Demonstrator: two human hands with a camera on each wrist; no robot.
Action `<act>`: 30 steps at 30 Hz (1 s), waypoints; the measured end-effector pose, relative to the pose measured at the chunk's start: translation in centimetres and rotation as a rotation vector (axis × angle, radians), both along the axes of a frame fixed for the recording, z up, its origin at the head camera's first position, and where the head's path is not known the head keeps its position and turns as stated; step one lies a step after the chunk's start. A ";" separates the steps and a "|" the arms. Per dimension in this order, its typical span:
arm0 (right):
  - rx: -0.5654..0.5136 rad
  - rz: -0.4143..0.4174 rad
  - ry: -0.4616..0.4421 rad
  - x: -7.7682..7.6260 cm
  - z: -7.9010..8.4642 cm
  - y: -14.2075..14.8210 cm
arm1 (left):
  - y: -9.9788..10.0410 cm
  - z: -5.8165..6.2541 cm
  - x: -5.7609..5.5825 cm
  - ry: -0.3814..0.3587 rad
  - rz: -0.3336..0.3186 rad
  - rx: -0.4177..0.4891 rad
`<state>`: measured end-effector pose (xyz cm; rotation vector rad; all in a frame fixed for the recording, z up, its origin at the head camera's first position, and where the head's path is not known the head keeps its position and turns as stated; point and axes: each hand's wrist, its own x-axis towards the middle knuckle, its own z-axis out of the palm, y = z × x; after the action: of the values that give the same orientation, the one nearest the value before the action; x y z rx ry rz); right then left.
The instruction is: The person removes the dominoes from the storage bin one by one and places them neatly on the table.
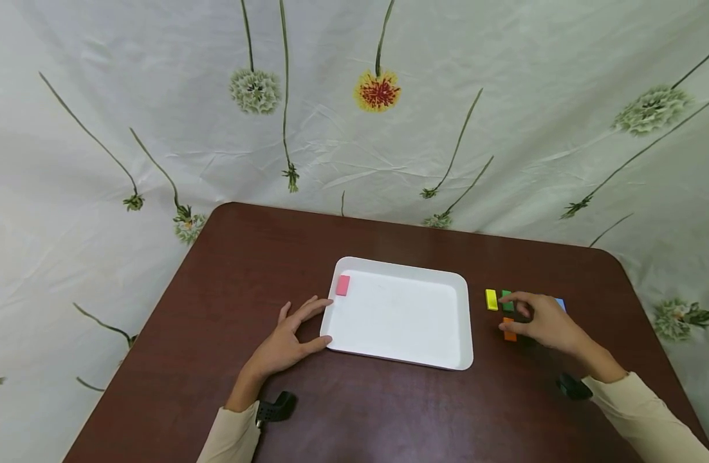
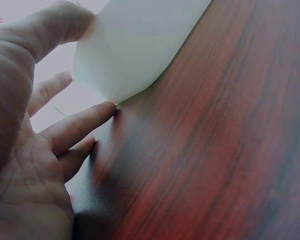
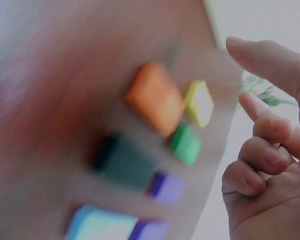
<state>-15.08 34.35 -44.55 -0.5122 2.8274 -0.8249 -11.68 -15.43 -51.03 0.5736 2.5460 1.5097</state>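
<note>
A white tray (image 1: 396, 315) lies on the table with a pink block (image 1: 343, 285) in its far left corner. At the tray's left side, my left hand (image 1: 285, 344) touches the rim with fingers and thumb spread. My right hand (image 1: 548, 323) is above loose blocks right of the tray, thumb and index finger apart, the other fingers bent, gripping nothing. Near its fingertips are an orange block (image 3: 156, 98), a green block (image 1: 507, 301) and a yellow block (image 1: 491, 299). A blue block (image 1: 560, 303) is partly hidden behind this hand.
The right wrist view also has a dark block (image 3: 125, 162), a purple block (image 3: 168, 187), a light blue block (image 3: 101, 225) and another purple one, all blurred. Beyond the brown table (image 1: 285, 238) hangs a flowered white cloth (image 1: 325, 135).
</note>
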 end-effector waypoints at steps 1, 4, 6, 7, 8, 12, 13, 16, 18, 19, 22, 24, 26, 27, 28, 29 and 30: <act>-0.021 0.003 -0.003 -0.3 0.3 -0.5 | 0.0 0.0 0.0 0.001 0.001 -0.001; -0.096 0.025 -0.034 -1.3 0.9 -2.5 | -0.1 -0.1 0.0 -0.001 0.005 0.001; -0.160 0.055 -0.073 -2.1 1.1 -4.1 | -0.2 -0.1 0.1 -0.002 0.009 0.001; -0.199 0.072 -0.096 -2.5 1.2 -5.0 | -0.2 -0.2 0.1 -0.001 0.009 0.001; -0.234 0.090 -0.115 -2.9 1.2 -5.9 | -0.3 -0.2 0.0 -0.001 0.009 0.001; -0.369 0.153 -0.190 -4.2 1.1 -10.0 | -0.3 -0.3 0.0 0.001 0.003 -0.004; -0.388 0.162 -0.206 -4.5 1.0 -11.1 | -0.3 -0.2 -0.1 0.003 0.001 -0.006; -0.426 0.186 -0.247 -5.1 0.6 -14.5 | -0.3 -0.2 -0.1 0.002 0.001 -0.008; -0.435 0.195 -0.260 -5.4 0.1 -16.7 | -0.3 -0.1 -0.1 -0.001 0.000 -0.011; -0.432 0.196 -0.266 -5.5 -0.1 -17.8 | -0.3 -0.1 -0.1 -0.002 -0.001 -0.012; -0.415 0.189 -0.260 -5.9 -0.8 -20.7 | -0.2 0.0 -0.1 -0.013 0.001 -0.015; -0.406 0.181 -0.256 -6.2 -1.3 -22.3 | -0.2 -0.1 -0.1 -0.012 0.000 -0.012; -0.404 0.174 -0.249 -6.5 -1.8 -23.6 | -0.2 -0.2 -0.2 -0.012 0.000 -0.011; -0.402 0.167 -0.249 -6.6 -2.0 -24.2 | -0.2 -0.2 -0.2 -0.007 -0.002 -0.009; -0.396 0.160 -0.243 -6.8 -2.3 -24.8 | -0.2 -0.2 -0.2 -0.002 -0.004 -0.007; -0.392 0.155 -0.234 -6.9 -2.5 -25.3 | -0.2 -0.3 -0.2 0.000 -0.005 -0.004; -0.382 0.147 -0.221 -6.9 -2.7 -25.7 | -0.2 -0.3 -0.2 0.003 -0.005 -0.003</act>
<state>-22.03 8.64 -47.20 -0.6251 2.4072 -1.3086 -11.85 -15.64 -51.33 0.5815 2.5464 1.5041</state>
